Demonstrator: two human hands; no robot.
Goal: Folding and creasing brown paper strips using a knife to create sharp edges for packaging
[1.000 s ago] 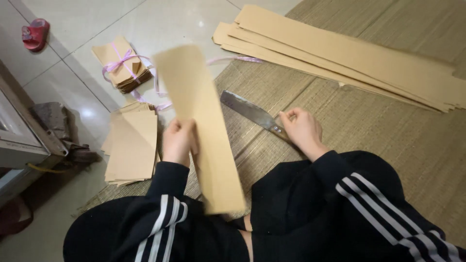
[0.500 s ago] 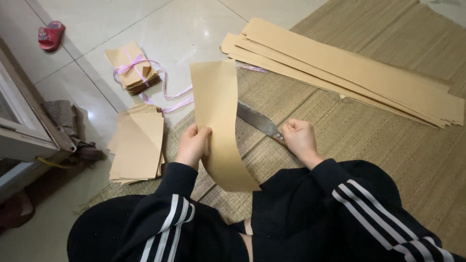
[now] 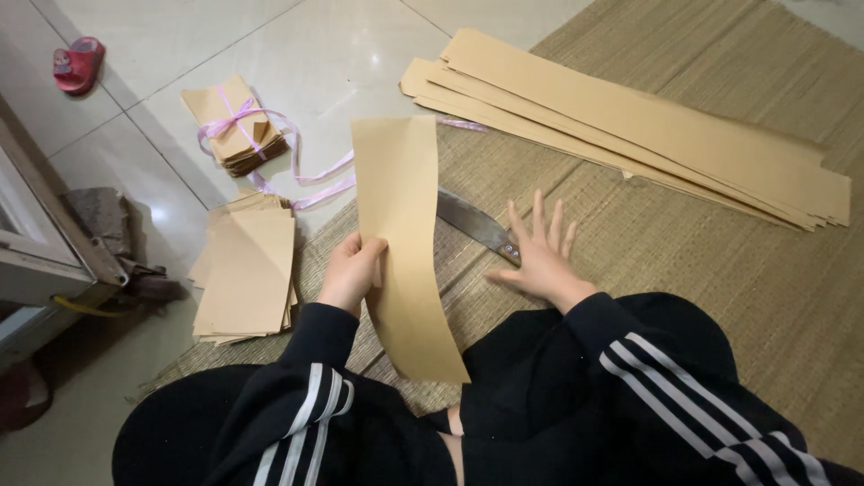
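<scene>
The left hand has its grip closed on a long tan strip of brown paper, thumb and fingers pinching the strip's left edge near its middle — the strip stands raised above the woven straw mat, its lower end curling toward the person's lap. The right hand lies open with fingers spread, holding nothing, its palm resting over the handle end of a broad grey steel knife that lies flat on the mat just right of the strip.

Beyond the knife, a stack of long tan paper strips lies across the mat's far side. On the pale tiled floor to the left sit a loose pile of short cut paper sheets and, farther off, a small bundle of paper tied with pink ribbon. A red slipper lies in the far corner — well apart from everything else.
</scene>
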